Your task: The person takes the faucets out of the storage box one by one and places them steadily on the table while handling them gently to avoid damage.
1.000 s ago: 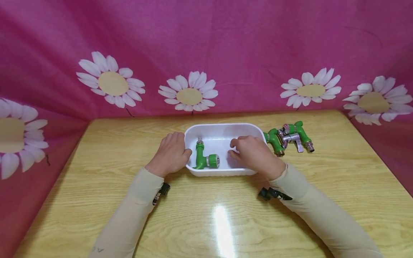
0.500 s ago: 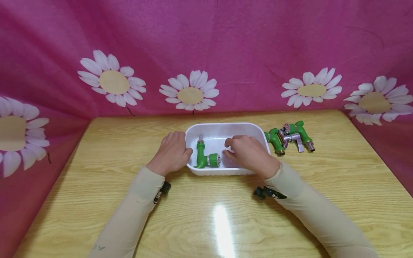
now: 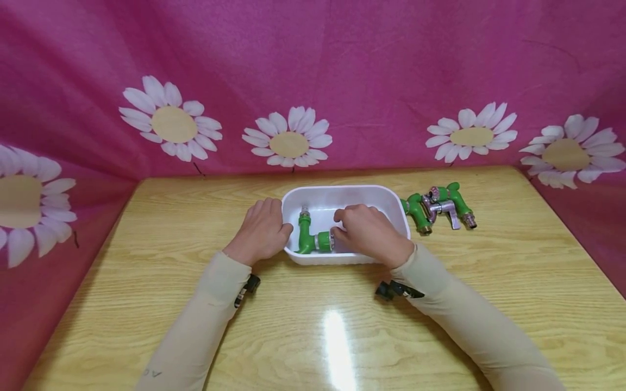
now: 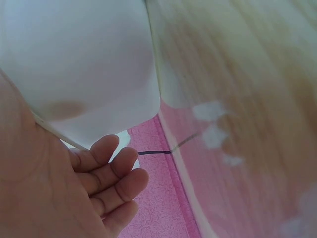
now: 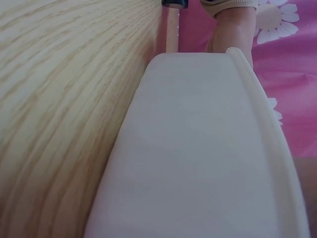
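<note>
A white plastic tub [image 3: 342, 259] stands on the wooden table in the head view. My left hand [image 3: 262, 229] grips its left end, thumb over the rim and bent fingers [image 4: 116, 186] against the outside in the left wrist view. Inside the tub lies a green water tap [image 3: 305, 239] with a round green knob and a metal threaded end. My right hand [image 3: 371, 232] reaches over the near rim into the tub, thumb and forefinger apart beside the knob. Its other fingers are hidden. The right wrist view shows the tub's outer wall [image 5: 188, 139], not the right fingers.
Right of the tub lie a green tap [image 3: 417, 213], a chrome lever tap [image 3: 442, 209] and another green tap [image 3: 455, 200], close together. A pink flowered cloth [image 3: 371, 81] hangs behind the wooden table [image 3: 274, 326].
My right hand has moved left inside the tub, from the right side up to the tap's knob. The left hand stays on the tub's end; the taps outside have not moved.
</note>
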### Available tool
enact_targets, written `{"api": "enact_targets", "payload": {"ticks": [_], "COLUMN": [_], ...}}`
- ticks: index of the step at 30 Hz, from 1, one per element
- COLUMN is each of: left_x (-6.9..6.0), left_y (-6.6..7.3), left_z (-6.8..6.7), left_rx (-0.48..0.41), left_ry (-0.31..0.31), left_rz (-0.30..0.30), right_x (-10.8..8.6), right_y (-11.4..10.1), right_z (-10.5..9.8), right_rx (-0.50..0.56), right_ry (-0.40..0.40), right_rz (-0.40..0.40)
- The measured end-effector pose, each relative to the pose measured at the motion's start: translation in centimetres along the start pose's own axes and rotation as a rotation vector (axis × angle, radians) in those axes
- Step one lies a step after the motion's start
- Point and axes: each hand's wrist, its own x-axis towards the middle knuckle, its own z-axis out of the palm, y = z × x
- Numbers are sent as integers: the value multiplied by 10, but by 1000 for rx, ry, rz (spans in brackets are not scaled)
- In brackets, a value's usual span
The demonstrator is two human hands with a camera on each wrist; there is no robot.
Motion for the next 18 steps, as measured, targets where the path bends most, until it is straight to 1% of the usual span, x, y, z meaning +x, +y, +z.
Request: {"api": "enact_targets", "payload": {"ticks": [6,11,18], "left_x": [0,0,0], "left_y": [0,1,1], "left_z": [-1,-2,-1], "left_rx": [1,0,-3], "left_ry": [4,-2,-17], "left_rz": [3,-3,-10], "right_x": [1,0,1], "right_y": [1,-2,-5], "right_z": [0,-2,1], "right_rx": [5,34,27], "right_ry": [8,-12,-22], "right_rz": [-5,-7,-12]}}
